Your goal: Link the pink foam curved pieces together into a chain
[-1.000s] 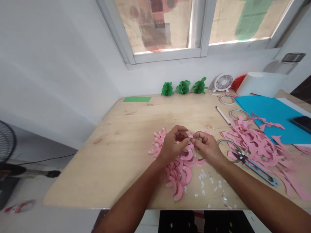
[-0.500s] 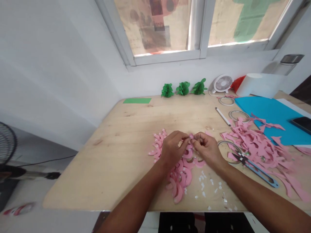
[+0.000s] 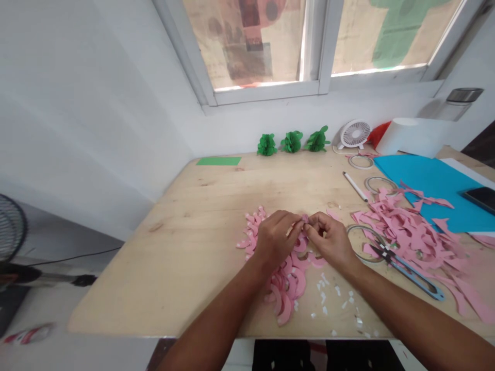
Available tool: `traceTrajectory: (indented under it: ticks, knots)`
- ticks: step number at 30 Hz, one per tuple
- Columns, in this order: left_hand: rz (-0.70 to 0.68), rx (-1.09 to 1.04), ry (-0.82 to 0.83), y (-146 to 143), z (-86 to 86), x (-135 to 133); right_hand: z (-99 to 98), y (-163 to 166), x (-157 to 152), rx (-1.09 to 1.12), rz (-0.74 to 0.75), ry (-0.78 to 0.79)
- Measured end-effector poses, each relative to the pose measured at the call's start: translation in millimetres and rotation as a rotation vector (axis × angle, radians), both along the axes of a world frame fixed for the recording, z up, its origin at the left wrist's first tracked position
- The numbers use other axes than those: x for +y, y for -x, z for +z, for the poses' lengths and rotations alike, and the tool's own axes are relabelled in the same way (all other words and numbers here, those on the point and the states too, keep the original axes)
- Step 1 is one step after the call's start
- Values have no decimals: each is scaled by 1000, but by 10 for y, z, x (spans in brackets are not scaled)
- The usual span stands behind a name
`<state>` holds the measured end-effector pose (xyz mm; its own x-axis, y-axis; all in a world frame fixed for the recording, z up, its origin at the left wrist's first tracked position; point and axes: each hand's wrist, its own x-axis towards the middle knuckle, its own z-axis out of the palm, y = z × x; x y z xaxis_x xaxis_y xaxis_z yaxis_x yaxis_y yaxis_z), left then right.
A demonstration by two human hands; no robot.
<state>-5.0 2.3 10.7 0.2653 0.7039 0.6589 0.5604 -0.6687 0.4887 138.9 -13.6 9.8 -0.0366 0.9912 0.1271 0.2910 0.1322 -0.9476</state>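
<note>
Wooden bench (image 3: pixel 154 288), head view: a heap of pink crescents (image 3: pixel 286 268) lies beneath the hands. Over the last second, the raised fingers of the left hand (image 3: pixel 275 236) have lowered; judged, work on the small pink piece (image 3: pixel 305 219) is unfinished. Left hand: fingers curled, thumb and fingertips pinching the piece. Right hand (image 3: pixel 331 238): thumb and forefinger pinching its right side. Piece sits over the heap's far right part.

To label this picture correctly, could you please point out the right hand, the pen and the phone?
Right hand (image 3: pixel 333 239), head view: near the thumb's base.
Pen (image 3: pixel 355 186), head view: middle of its white barrel.
Phone (image 3: pixel 481 198), head view: its dark face.
</note>
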Motion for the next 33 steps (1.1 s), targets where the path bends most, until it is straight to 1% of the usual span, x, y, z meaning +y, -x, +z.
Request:
traceTrajectory:
  ticks: [10, 17, 25, 33]
  knots:
    - [21, 29, -9, -11, -20, 0, -26, -8, 12, -40, 7, -33]
    - [-24, 17, 31, 2, -11, 7, -15, -4, -1, -39, -11, -34]
    - [-35, 50, 49, 13, 22, 3, -20, -15, 1, -95, 6, -103]
    - [-10, 6, 50, 6, 17, 2, -13, 5, -28, -25, 34, -19]
